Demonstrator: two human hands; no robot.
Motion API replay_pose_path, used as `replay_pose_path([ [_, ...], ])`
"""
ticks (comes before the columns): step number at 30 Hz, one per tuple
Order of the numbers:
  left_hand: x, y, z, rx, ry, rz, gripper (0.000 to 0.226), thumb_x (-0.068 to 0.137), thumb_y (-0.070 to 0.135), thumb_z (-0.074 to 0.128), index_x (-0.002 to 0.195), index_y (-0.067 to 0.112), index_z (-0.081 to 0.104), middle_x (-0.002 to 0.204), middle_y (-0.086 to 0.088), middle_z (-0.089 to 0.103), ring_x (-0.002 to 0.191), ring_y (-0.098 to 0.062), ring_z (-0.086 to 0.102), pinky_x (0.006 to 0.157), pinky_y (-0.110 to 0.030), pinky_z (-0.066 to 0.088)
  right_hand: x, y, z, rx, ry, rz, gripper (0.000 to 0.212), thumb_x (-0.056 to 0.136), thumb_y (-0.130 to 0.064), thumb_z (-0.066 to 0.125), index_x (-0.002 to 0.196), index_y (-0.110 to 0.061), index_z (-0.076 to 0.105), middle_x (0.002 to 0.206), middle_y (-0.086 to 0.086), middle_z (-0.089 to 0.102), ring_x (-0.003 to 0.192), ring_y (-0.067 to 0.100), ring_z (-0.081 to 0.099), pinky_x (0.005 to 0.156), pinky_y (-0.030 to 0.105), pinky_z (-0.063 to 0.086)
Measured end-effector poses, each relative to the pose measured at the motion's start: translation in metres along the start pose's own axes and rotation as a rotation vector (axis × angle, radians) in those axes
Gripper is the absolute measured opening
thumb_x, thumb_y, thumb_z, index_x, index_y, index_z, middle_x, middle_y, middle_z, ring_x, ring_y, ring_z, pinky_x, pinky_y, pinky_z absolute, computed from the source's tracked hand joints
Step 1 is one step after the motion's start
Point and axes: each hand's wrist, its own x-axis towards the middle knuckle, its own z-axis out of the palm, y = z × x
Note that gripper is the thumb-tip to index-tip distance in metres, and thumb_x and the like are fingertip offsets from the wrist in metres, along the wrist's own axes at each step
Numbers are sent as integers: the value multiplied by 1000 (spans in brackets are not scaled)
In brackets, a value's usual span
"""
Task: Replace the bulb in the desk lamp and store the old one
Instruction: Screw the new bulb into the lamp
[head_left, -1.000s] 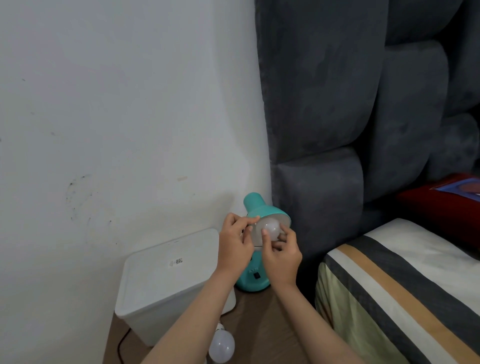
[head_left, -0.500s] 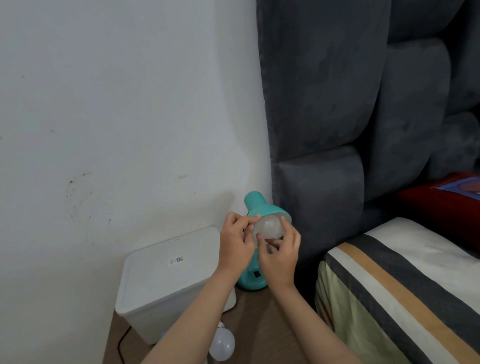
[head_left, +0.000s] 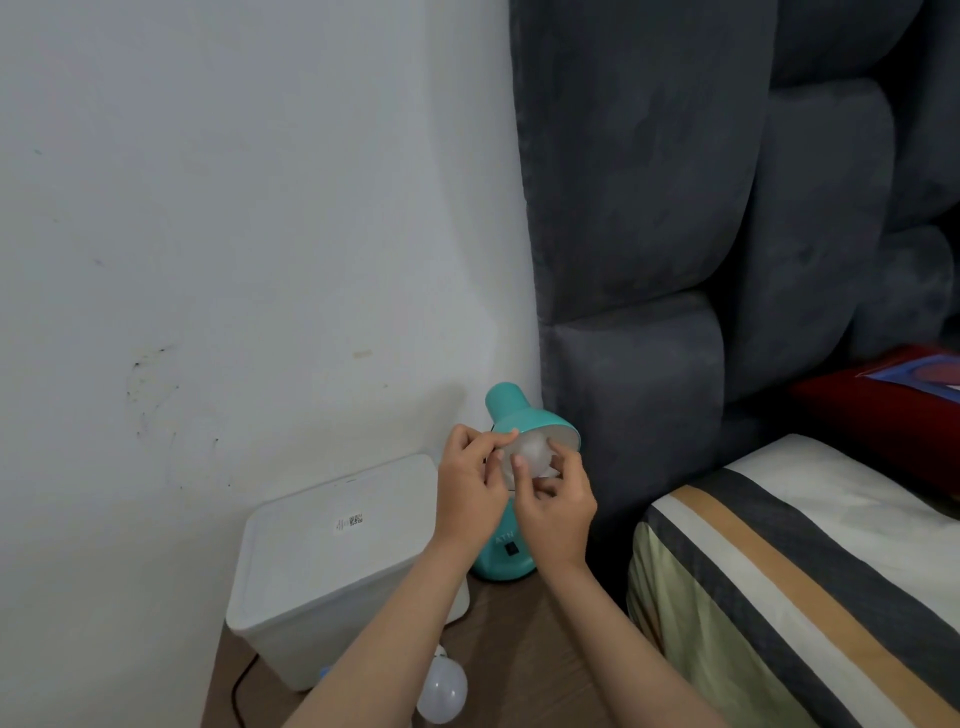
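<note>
Right hand (head_left: 556, 512) regripped since 0.5 s ago: fingers now pinch lower on the bulb (head_left: 532, 454), thumb on its left face.

Left to right: white lidded bin (head_left: 332, 561) against the wall; spare bulb (head_left: 441, 693) lying on the wood table (head_left: 524, 649) below it; left hand (head_left: 470, 491) closed on the shade rim of the teal lamp (head_left: 511, 415); right hand gripping the bulb inside the shade. Bulb looks blurred, so can't tell how far it sits in the socket. Striped bed (head_left: 805, 561) far right.
</note>
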Motion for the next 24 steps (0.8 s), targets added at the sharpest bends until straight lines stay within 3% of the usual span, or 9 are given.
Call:
replay_pose_path([
  [3, 1, 0, 0, 16, 4, 8, 23, 86, 0, 56, 99, 14, 69, 85, 4, 45, 78, -12, 55, 68, -11, 47, -1, 1, 1, -11, 1, 7, 47, 84, -38, 67, 120, -11, 54, 109, 9, 59, 85, 19, 67, 68, 33, 60],
  [7, 0, 0, -1, 2, 4, 4, 23, 86, -1, 56, 100, 13, 69, 84, 8, 44, 79, -9, 55, 69, -8, 45, -3, 9, -1, -34, -27, -90, 49, 79, -18, 75, 123, -14, 55, 123, 9, 44, 100, 22, 61, 81, 28, 58],
  [10, 0, -1, 0, 3, 4, 11, 25, 86, -1, 56, 101, 14, 69, 84, 6, 44, 79, -9, 54, 69, -8, 45, -4, 11, -1, -40, -25, -68, 50, 76, -15, 77, 121, -14, 56, 112, 7, 50, 88, 20, 64, 74, 29, 59],
  [13, 1, -1, 0, 8, 4, 13, 25, 87, -1, 56, 101, 15, 69, 84, 6, 44, 79, -10, 53, 66, -10, 46, -4, 10, 1, -34, -9, -9, 51, 81, -22, 74, 126, -11, 53, 109, 9, 60, 82, 17, 67, 67, 21, 58],
  [15, 1, -2, 0, 10, -1, 20, 26, 86, -1, 56, 101, 16, 69, 85, 4, 45, 78, -11, 54, 65, -12, 46, -4, 8, 1, -19, 12, 25, 54, 83, -26, 71, 129, -9, 50, 112, 9, 60, 87, 19, 68, 69, 22, 59],
  [18, 0, -3, 0, 4, 6, 14, 27, 86, -2, 56, 101, 16, 69, 85, 8, 45, 80, -9, 53, 67, -10, 46, -5, 9, 2, -31, -9, -82, 58, 81, -17, 73, 132, -7, 48, 127, 11, 49, 103, 18, 61, 78, 23, 58],
  [21, 0, -2, 0, 5, 10, 19, 26, 86, -2, 56, 101, 15, 69, 84, 11, 44, 79, -9, 53, 66, -9, 45, -5, 11, 1, -57, -22, -113, 49, 81, -15, 73, 126, -9, 55, 116, 11, 55, 88, 22, 66, 71, 24, 59],
  [24, 1, -4, 1, 14, 16, 34, 27, 86, -3, 56, 100, 15, 69, 83, 8, 44, 79, -10, 53, 67, -10, 45, -1, 10, 0, -42, 27, -27, 47, 82, -24, 72, 124, -9, 55, 103, 2, 59, 78, 22, 68, 66, 19, 57],
])
